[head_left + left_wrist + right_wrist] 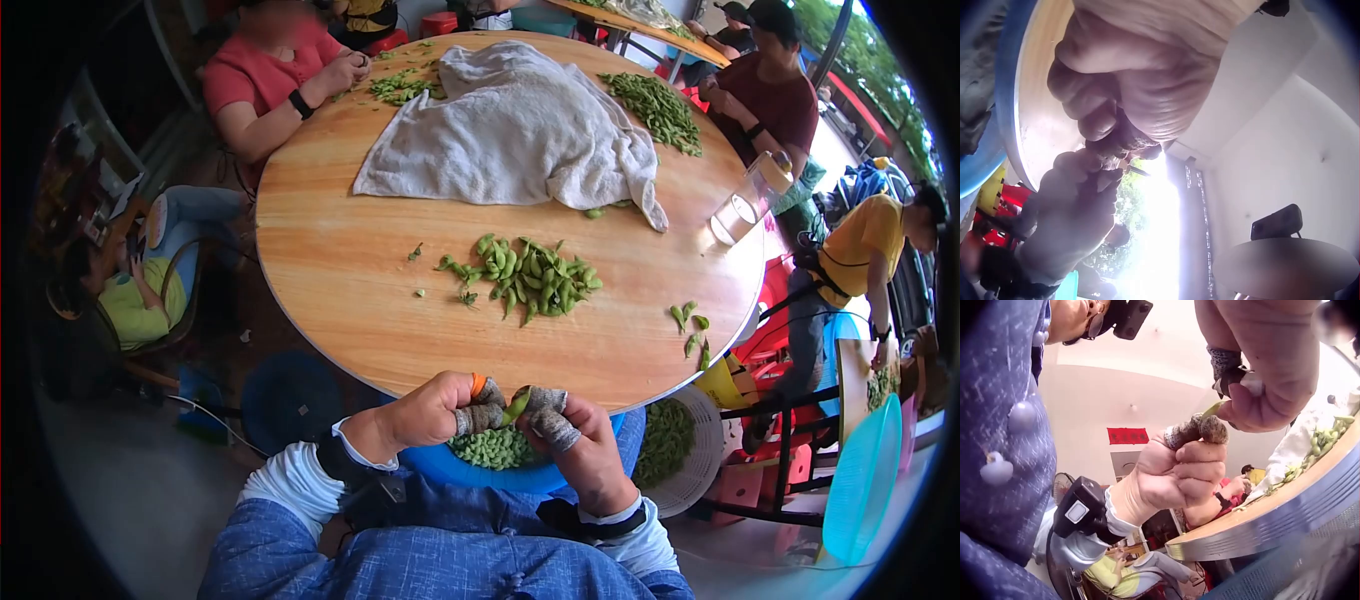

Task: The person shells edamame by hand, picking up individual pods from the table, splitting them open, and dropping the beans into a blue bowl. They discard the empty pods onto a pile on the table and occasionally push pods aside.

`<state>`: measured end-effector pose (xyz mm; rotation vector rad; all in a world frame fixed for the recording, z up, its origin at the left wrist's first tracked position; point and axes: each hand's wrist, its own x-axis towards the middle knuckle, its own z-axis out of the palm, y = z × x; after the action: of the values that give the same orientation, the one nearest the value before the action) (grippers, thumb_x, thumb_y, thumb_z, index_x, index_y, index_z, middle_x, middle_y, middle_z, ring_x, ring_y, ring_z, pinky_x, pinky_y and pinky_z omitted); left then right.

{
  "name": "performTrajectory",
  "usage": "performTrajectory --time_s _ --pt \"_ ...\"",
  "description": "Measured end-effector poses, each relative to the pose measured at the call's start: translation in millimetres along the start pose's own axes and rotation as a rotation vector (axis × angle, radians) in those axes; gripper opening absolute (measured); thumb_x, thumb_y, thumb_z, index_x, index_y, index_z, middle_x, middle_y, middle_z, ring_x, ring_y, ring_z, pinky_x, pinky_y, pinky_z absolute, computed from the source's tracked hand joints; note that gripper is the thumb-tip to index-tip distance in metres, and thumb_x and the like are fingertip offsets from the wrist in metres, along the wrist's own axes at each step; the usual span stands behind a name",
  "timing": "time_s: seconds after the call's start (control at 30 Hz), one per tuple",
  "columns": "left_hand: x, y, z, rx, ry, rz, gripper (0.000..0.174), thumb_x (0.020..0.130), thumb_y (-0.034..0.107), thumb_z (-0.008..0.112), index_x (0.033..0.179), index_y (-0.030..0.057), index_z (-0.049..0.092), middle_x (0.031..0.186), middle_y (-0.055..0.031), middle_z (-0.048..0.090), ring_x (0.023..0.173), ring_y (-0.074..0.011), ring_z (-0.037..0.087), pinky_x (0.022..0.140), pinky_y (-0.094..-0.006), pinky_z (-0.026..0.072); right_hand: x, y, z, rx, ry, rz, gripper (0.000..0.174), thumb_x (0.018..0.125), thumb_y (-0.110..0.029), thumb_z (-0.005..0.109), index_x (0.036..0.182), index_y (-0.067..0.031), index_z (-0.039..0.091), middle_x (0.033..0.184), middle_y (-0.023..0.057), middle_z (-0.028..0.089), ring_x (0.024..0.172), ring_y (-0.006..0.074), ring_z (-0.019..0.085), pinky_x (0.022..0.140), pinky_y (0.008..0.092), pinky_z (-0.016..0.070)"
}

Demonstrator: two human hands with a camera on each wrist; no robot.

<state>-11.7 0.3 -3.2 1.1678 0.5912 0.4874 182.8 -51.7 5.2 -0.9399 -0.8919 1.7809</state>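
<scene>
Between the two hands, over a blue basin [465, 470] of shelled green beans [494, 449], is one green pod [516, 405]. The left hand [437, 412] pinches one end of it with cloth-wrapped finger and thumb; the right hand [590, 448], wrapped likewise, holds the other end. In the right wrist view the pod [1212, 410] spans from the left hand [1179, 469] to the right hand [1266, 375]. The left wrist view shows the left hand [1141, 69] near the right hand [1072, 212], the pod unclear there. A pile of pods [535, 277] lies on the table just ahead.
A round wooden table [350, 300] carries a white cloth [510, 130], a glass jar [737, 212], loose pods [691, 330] and farther pod heaps [655, 108]. A white basket [700, 440] of pods stands to the right below the edge. Other people sit around.
</scene>
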Motion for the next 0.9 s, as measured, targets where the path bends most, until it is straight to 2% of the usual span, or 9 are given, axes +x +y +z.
performTrajectory --time_s 0.17,0.27,0.47,0.67,0.73,0.77,0.87,0.9 --pt "2 2 3 0.050 -0.042 -0.033 0.010 0.083 0.010 0.052 0.084 0.0009 0.053 0.074 0.0050 0.050 0.069 -0.0032 0.043 0.062 -0.0185 0.0369 -5 -3 0 0.033 0.018 0.047 0.020 0.084 -0.018 0.052 0.095 -0.0025 0.057 0.079 -0.0026 0.057 0.066 0.0030 0.046 0.056 0.0164 0.0349" --pt "2 4 0 0.104 -0.073 -0.076 0.014 0.081 0.010 0.055 0.087 -0.0016 0.053 0.080 0.0026 0.053 0.075 -0.0043 0.046 0.067 -0.0195 0.0383 -5 -2 1 0.024 0.030 0.053 0.019 0.083 -0.018 0.053 0.094 -0.0024 0.058 0.077 -0.0026 0.057 0.064 0.0031 0.046 0.055 0.0166 0.0348" --pt "3 4 -3 0.163 -0.109 -0.091 0.014 0.081 0.011 0.056 0.086 -0.0013 0.053 0.079 0.0027 0.053 0.075 -0.0044 0.045 0.067 -0.0196 0.0378 -2 3 -3 -0.022 0.007 0.047 0.018 0.082 -0.016 0.054 0.092 -0.0020 0.058 0.077 -0.0025 0.057 0.064 0.0031 0.046 0.055 0.0170 0.0351" --pt "5 -3 -4 -0.002 -0.170 -0.136 0.012 0.081 0.010 0.054 0.086 -0.0007 0.054 0.079 0.0030 0.052 0.075 -0.0051 0.046 0.068 -0.0202 0.0379 -1 4 0 -0.004 0.016 -0.001 0.015 0.080 -0.012 0.056 0.090 -0.0009 0.058 0.078 -0.0014 0.057 0.067 0.0050 0.049 0.059 0.0178 0.0382" --pt "6 -4 -1 -0.028 -0.137 -0.124 0.010 0.081 0.009 0.054 0.085 -0.0003 0.054 0.075 0.0033 0.051 0.070 -0.0038 0.044 0.063 -0.0194 0.0374 0 6 5 0.004 0.062 -0.011 0.017 0.079 -0.016 0.057 0.088 -0.0012 0.058 0.076 -0.0007 0.057 0.066 0.0052 0.049 0.059 0.0174 0.0376" --pt "7 -5 1 -0.042 -0.124 -0.117 0.009 0.081 0.009 0.053 0.084 0.0000 0.054 0.072 0.0035 0.051 0.068 -0.0031 0.043 0.061 -0.0191 0.0372 1 8 3 0.019 0.075 0.007 0.015 0.080 -0.013 0.056 0.089 -0.0004 0.057 0.078 0.0001 0.058 0.069 0.0061 0.051 0.062 0.0185 0.0394" --pt "7 -6 8 0.407 0.067 0.036 0.014 0.075 0.010 0.058 0.083 -0.0004 0.053 0.071 -0.0036 0.055 0.066 -0.0089 0.050 0.060 -0.0250 0.0412 5 16 -3 0.043 0.100 0.010 0.014 0.081 -0.006 0.053 0.092 0.0014 0.056 0.084 0.0020 0.059 0.074 0.0080 0.054 0.068 0.0210 0.0430" --pt "5 -3 14 0.684 0.140 0.099 0.016 0.072 0.010 0.059 0.083 -0.0004 0.053 0.071 -0.0065 0.055 0.066 -0.0134 0.052 0.059 -0.0280 0.0421 6 16 -3 0.035 0.098 -0.018 0.014 0.081 -0.006 0.053 0.092 0.0017 0.056 0.084 0.0023 0.059 0.074 0.0082 0.054 0.068 0.0213 0.0431"
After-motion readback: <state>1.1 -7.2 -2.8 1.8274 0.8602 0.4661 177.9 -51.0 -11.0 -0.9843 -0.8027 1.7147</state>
